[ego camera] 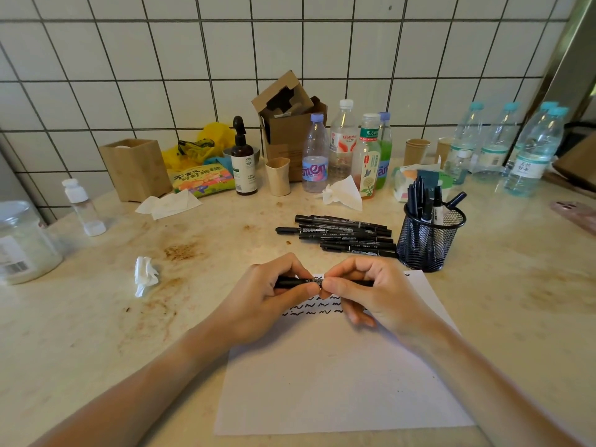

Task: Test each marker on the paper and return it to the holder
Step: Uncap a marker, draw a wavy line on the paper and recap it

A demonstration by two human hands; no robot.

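Note:
My left hand (274, 304) and my right hand (371, 291) both grip one black marker (306, 281), held level above the top of the white paper (338, 382). The thumbs meet at its middle. Rows of black squiggles (309, 306) mark the paper under my hands. Several black markers (342, 235) lie in a loose pile behind the paper. To the right of the pile stands a black mesh holder (429, 240) with several markers upright in it.
A crumpled tissue (145, 274) lies left of the paper. Bottles (354, 150), cups, a cardboard box (290, 124), a wooden box (137, 167) and a pump bottle (243, 159) line the tiled wall. A clear jar (22, 243) stands far left; water bottles (532, 150) stand at the right.

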